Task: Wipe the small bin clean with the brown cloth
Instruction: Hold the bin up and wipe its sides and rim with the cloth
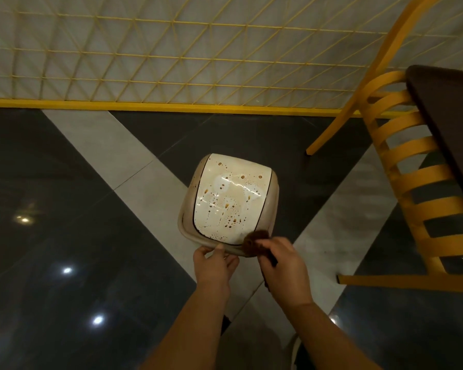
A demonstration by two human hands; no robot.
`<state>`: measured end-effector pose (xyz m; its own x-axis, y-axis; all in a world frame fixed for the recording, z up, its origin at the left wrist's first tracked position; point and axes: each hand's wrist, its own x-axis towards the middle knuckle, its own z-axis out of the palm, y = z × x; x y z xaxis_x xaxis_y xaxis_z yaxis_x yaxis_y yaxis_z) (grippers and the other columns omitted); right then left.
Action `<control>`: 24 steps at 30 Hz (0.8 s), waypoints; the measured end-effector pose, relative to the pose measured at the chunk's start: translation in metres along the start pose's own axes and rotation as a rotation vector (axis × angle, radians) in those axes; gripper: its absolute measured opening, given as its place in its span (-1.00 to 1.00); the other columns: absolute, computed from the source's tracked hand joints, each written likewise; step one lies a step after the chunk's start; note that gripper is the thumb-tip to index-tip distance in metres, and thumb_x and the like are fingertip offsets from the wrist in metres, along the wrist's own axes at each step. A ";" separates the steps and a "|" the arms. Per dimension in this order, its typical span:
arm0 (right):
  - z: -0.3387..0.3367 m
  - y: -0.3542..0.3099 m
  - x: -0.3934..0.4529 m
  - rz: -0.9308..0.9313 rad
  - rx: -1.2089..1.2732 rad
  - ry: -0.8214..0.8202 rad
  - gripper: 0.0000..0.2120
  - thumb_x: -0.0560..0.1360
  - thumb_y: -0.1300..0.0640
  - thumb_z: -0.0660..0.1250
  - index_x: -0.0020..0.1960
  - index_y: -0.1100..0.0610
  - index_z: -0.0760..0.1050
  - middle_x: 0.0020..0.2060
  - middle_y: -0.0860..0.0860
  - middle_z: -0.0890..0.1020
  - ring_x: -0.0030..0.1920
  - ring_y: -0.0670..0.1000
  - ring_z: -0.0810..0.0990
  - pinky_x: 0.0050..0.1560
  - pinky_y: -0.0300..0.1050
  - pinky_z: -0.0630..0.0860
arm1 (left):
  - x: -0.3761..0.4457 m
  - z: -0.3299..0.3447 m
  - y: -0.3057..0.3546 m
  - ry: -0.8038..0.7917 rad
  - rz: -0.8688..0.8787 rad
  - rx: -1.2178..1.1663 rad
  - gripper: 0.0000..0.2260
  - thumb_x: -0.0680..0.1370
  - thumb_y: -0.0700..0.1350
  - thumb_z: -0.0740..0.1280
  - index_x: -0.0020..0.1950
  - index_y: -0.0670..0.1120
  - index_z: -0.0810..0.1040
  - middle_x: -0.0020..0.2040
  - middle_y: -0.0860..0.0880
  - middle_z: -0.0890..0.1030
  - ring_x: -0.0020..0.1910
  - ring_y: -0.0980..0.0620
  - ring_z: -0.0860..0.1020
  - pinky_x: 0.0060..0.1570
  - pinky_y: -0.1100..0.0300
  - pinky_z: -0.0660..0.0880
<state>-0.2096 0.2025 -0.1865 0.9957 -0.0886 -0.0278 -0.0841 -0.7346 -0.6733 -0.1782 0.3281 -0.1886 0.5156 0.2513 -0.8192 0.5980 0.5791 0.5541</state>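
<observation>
Grip, left hand: left hand (215, 263) grasps the near rim of the small bin (229, 201), thumb on top of the rim, fingers curled under; I read it as a steadying hold.
Grip, right hand: right hand (281, 265) is clenched round the brown cloth (255, 243), bunched into a wad that touches the lid's near corner at 5 o'clock.
Bin location: on the floor, straight ahead at 12 o'clock from the hands, just beyond them.
Bin condition: pale swing lid spattered with brown drops and runs, thickest toward the near edge; most of it looks unwiped to me.
Handling, bin: I judge it light, stiff plastic, likely to skid or tip under a push, so the rim hold seems needed. The glossy, wet-looking lid may be slippery and may swing under pressure.
Handling, cloth: soft, bunches easily; I would keep it wadded.
Where to hold: the rim, as now, not the lid.
Surface: polished floor (91, 209) of dark tiles crossed by pale bands, reflecting lamps; I judge it slick.
Room: yellow lattice screen (171, 49) at 12 o'clock; yellow chair (417, 182) and dark table (455, 116) at 2 o'clock, well apart from the bin.
</observation>
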 end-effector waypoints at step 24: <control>0.025 0.000 -0.002 -0.137 -0.249 -0.002 -0.65 0.32 0.30 0.52 0.08 0.10 0.62 -0.06 0.07 0.62 -0.16 0.06 0.62 -0.27 -0.12 0.63 | 0.004 0.010 -0.001 -0.021 -0.001 -0.053 -0.87 0.61 -0.27 0.23 0.12 -0.12 0.35 -0.03 -0.21 0.56 -0.06 -0.09 0.60 -0.17 0.14 0.56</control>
<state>-0.2112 0.2190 -0.2050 0.9985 0.0239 0.0498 0.0445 -0.8824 -0.4684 -0.1703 0.3210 -0.1908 0.5280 0.2349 -0.8161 0.5654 0.6198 0.5442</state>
